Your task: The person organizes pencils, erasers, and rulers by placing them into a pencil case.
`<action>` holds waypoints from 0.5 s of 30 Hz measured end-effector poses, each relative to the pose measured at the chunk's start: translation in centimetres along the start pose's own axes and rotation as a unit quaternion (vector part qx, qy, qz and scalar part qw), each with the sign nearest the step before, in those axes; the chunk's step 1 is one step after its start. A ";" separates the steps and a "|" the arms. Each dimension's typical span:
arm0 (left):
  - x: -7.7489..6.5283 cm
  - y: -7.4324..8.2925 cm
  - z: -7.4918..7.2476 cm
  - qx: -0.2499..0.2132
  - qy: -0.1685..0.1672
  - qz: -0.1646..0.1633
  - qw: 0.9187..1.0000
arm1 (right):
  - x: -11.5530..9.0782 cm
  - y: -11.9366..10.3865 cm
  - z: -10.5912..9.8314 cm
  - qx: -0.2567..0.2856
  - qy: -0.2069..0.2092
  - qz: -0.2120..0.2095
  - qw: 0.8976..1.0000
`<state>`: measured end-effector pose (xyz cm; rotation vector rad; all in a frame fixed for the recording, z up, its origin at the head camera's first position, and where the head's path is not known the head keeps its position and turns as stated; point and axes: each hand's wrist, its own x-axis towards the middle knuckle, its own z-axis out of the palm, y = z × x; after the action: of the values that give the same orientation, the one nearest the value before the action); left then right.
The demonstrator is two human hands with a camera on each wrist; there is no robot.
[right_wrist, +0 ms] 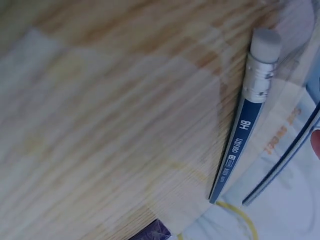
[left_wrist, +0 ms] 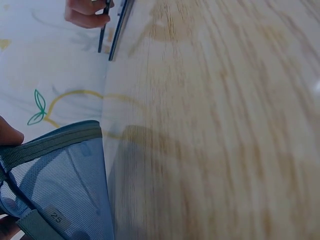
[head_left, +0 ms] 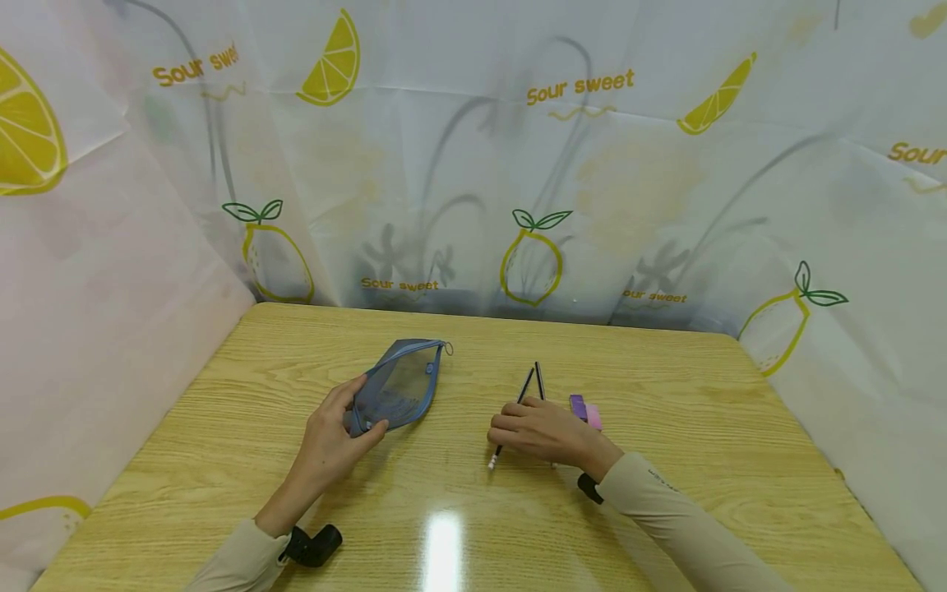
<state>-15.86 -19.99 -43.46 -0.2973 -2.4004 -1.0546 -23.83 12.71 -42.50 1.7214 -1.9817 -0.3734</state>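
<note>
My left hand [head_left: 325, 444] holds a blue mesh zip pouch [head_left: 403, 390] by its near left end, thumb on one side and fingers on the other. Its zip edge with a small ring points away to the right, and a "25" label [left_wrist: 56, 216] shows through the mesh in the left wrist view. My right hand [head_left: 543, 432] pinches a dark pencil [head_left: 495, 458] with a white eraser end, tilted off the table. Under that hand lies a second pencil [right_wrist: 241, 125], blue and marked HB, its tip end [head_left: 539, 378] showing beyond the fingers.
Beside the right hand are a small purple block [head_left: 577, 405] and a pink block [head_left: 594, 417] on the wooden table [head_left: 296, 353]. A white lemon-print sheet [head_left: 459, 164] stands along the back and both sides. Black wrist cameras [head_left: 314, 546] are strapped to the sleeves.
</note>
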 end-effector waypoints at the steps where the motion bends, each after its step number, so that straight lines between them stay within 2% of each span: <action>1: 0.0 0.0 0.0 0.000 0.000 0.000 1.000 | 0.0 0.0 0.0 -0.004 0.001 0.000 1.000; 7: -0.1 -0.1 0.0 -0.001 0.000 -0.001 1.000 | 0.0 0.2 0.1 -0.022 0.014 -0.003 1.000; 15: -0.1 -0.1 0.0 0.001 -0.002 -0.007 1.000 | -0.1 0.4 -0.1 -0.007 0.006 -0.006 1.000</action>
<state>-15.87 -20.05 -43.59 -0.2828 -2.4099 -1.0599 -24.10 12.89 -42.25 1.7229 -1.9569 -0.3786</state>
